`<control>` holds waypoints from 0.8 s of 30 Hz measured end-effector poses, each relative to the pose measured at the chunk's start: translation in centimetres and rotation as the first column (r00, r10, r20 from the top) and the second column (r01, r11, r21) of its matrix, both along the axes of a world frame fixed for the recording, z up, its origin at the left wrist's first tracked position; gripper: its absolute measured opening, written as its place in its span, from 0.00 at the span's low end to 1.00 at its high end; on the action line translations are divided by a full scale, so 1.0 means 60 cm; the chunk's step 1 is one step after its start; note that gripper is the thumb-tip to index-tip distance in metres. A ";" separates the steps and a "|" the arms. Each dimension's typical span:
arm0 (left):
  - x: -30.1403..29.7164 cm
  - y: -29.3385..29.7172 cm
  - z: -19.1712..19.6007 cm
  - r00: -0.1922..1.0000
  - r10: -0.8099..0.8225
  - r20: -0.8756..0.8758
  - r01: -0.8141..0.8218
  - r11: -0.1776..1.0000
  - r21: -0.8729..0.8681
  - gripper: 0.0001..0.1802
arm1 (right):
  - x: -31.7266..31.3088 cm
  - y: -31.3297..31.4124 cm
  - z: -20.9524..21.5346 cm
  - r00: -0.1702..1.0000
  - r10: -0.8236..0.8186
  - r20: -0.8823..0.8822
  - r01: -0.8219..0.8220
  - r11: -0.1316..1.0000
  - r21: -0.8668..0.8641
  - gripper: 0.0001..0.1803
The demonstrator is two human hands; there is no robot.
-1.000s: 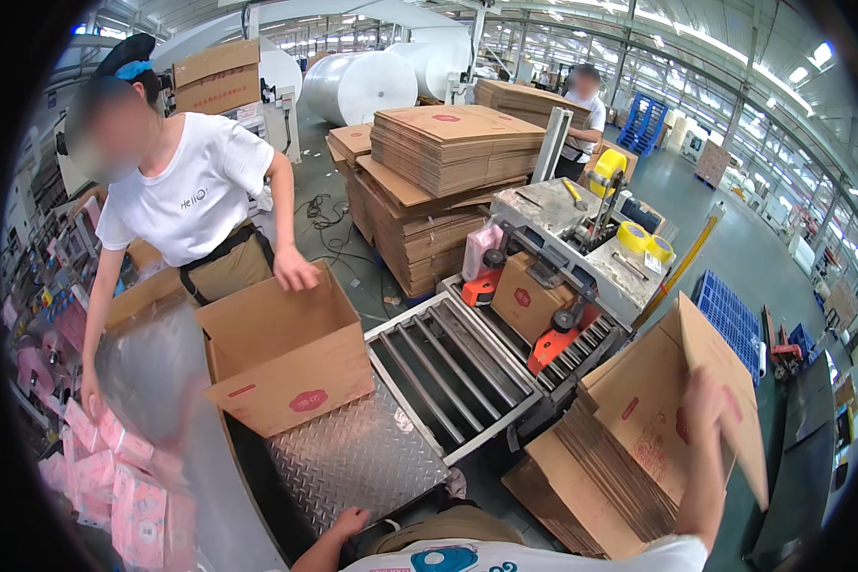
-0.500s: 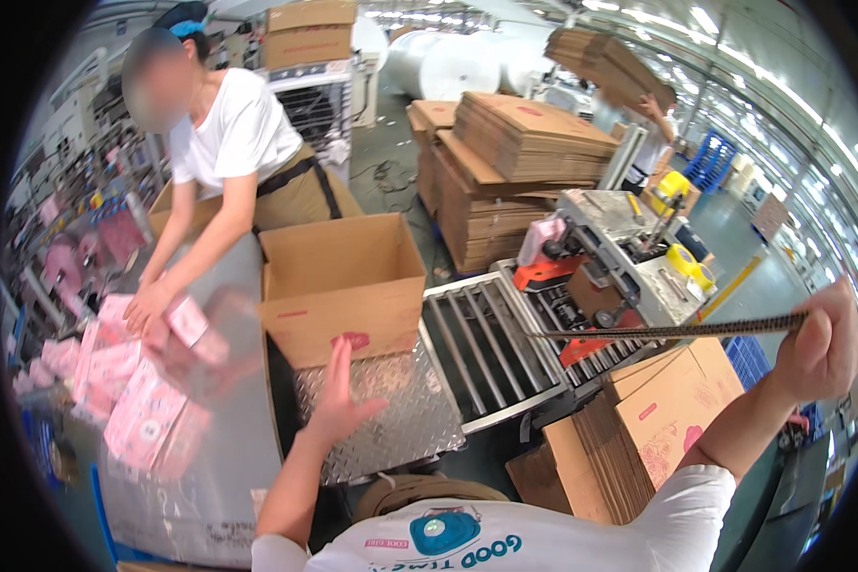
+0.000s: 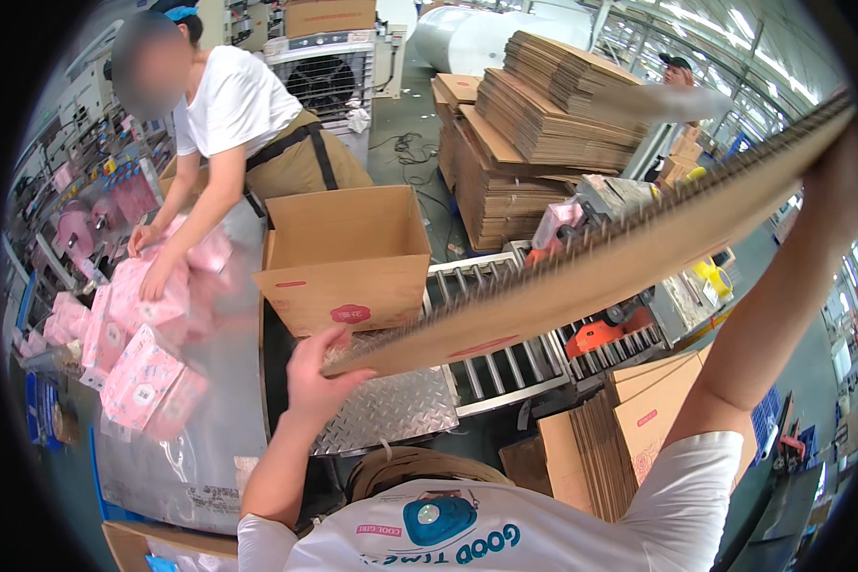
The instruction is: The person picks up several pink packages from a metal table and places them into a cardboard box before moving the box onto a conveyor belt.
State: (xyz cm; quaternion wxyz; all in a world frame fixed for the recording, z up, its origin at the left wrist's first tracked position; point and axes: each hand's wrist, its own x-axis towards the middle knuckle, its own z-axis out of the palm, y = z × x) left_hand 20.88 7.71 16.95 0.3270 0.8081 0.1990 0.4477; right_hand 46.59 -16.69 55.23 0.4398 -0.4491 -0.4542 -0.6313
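A flattened cardboard carton stretches across in front of me, tilted up to the right, its corrugated edge on top. My right hand grips its raised right end, though the fingers are partly dark and hidden. At the lower left end, my left hand has its thumb and fingers around the corner. Just beyond that hand stands an open upright carton, at the edge of a diamond-patterned metal plate.
Left, a co-worker's hands touch pink packages on a metal table. A roller conveyor runs right toward an orange-and-grey machine. Flat cartons are stacked behind and leaning at lower right. Another person stands far back.
The flat carton, earlier seen nearly edge-on, now shows its broad face and sits closer. My left hand, empty before, now holds its left end. The right hand rose; a flat stack was added behind.
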 end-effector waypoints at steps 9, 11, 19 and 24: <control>-0.040 0.037 -0.004 0.937 0.247 -0.247 -0.069 0.824 0.562 0.20 | 0.252 0.136 -0.554 0.268 -0.096 -0.958 -0.198 0.968 -0.153 0.36; -0.017 0.036 -0.048 0.895 0.237 -0.377 0.017 0.828 0.560 0.19 | 0.248 0.165 -0.715 0.120 0.076 -0.990 -0.307 0.951 0.035 0.48; 0.012 0.070 -0.034 0.745 0.204 -0.635 0.050 0.932 0.359 0.20 | 0.175 0.185 -0.791 -0.168 0.099 -0.981 -0.413 0.896 0.161 0.48; 0.024 0.125 0.003 0.606 -0.020 -0.796 0.142 0.986 0.084 0.26 | 0.130 0.135 -0.740 -0.341 0.087 -0.936 -0.544 0.794 0.272 0.48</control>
